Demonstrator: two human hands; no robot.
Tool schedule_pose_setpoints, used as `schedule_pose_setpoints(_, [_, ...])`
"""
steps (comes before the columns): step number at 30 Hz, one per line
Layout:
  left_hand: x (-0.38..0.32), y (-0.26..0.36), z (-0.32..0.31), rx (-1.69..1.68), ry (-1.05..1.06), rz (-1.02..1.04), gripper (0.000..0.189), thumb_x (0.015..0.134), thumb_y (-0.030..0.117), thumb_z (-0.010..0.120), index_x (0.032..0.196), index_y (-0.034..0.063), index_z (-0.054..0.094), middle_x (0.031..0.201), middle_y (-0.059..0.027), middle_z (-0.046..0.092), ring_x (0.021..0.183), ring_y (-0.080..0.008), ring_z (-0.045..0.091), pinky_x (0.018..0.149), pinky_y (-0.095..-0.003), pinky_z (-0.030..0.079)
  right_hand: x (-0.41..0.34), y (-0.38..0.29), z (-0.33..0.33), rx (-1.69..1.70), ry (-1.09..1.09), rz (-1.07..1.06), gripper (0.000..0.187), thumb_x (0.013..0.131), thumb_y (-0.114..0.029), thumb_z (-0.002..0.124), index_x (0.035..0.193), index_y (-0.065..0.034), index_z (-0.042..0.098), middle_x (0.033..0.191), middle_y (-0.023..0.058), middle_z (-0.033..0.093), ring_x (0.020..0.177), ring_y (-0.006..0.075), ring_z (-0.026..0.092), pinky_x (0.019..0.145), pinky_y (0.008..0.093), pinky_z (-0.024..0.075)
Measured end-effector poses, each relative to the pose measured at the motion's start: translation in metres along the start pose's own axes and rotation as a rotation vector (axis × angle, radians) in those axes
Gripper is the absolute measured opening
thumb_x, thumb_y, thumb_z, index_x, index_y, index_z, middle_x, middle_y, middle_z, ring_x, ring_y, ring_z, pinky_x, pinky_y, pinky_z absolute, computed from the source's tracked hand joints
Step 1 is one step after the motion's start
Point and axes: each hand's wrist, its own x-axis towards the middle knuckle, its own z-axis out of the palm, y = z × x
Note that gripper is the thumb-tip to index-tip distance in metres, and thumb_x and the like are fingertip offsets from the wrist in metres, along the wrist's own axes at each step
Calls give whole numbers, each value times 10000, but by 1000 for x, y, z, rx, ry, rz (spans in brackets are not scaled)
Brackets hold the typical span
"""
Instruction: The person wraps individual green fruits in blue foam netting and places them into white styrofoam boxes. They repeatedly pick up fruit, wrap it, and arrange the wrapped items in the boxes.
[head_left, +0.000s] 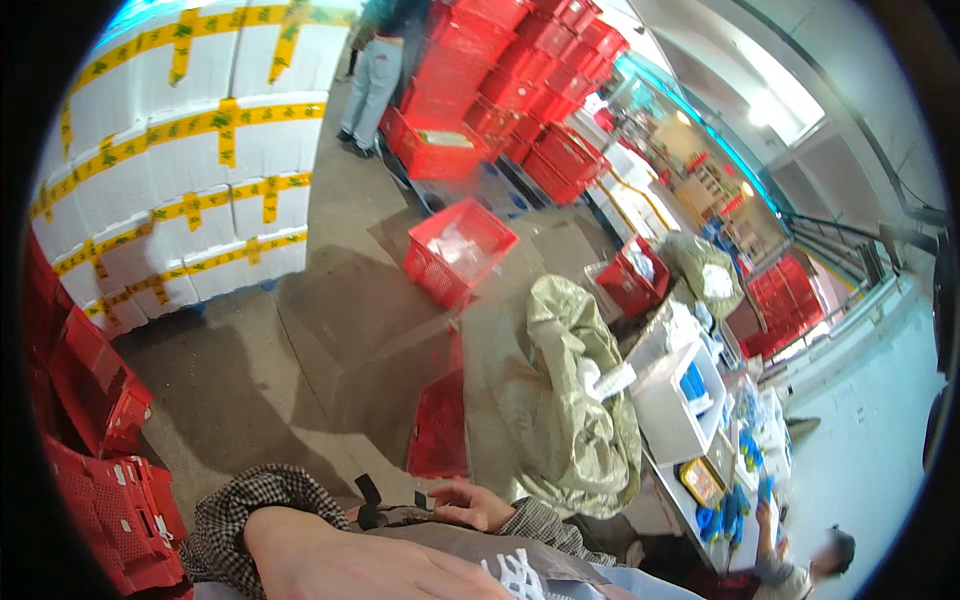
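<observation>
At the bottom, my left hand (367, 559) comes from a checked sleeve, back up, over a grey-brown fabric item (442, 534) against my body; its fingertips run out of the frame or are hidden. White laces (517, 574) cross the fabric beside it. My right hand (476, 506), in a matching sleeve, has bent fingers at the fabric's far edge, close to a small black tab (421, 499). Whether it grips anything is unclear. A black strap (368, 491) stands up between the two hands.
White foam boxes with yellow tape (187, 142) stand stacked at left. Red crates (112, 517) are at lower left, with a red crate (457, 255) ahead and stacks behind. A woven sack (585, 390) sits right, beside a cluttered table (675, 495). Other people stand upper left and lower right.
</observation>
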Motion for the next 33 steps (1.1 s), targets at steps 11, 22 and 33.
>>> schedule_pose_setpoints(11, [32,-112,47,-268,-140,-53,168,763,115,695,922,109,644,908,-99,555,775,-234,538,619,-340,451,-133,78,-27,226,228,-13,378,866,-161,602,1192,-29,463,992,32,573,923,86,526,825,240,421])
schedule_pose_setpoints(22, [52,-324,189,-438,-165,-159,219,833,182,593,954,2,568,894,-171,534,738,-278,566,641,-384,456,-317,243,-95,450,519,-126,316,833,-118,637,1112,-15,532,970,35,603,894,107,563,802,258,460])
schedule_pose_setpoints(33, [-114,-553,238,-678,505,-1137,408,881,72,491,1262,10,358,1215,-104,480,1114,-178,488,957,-327,418,-421,285,-101,723,620,-500,444,854,-219,611,1215,-50,417,935,45,569,810,115,540,735,255,444])
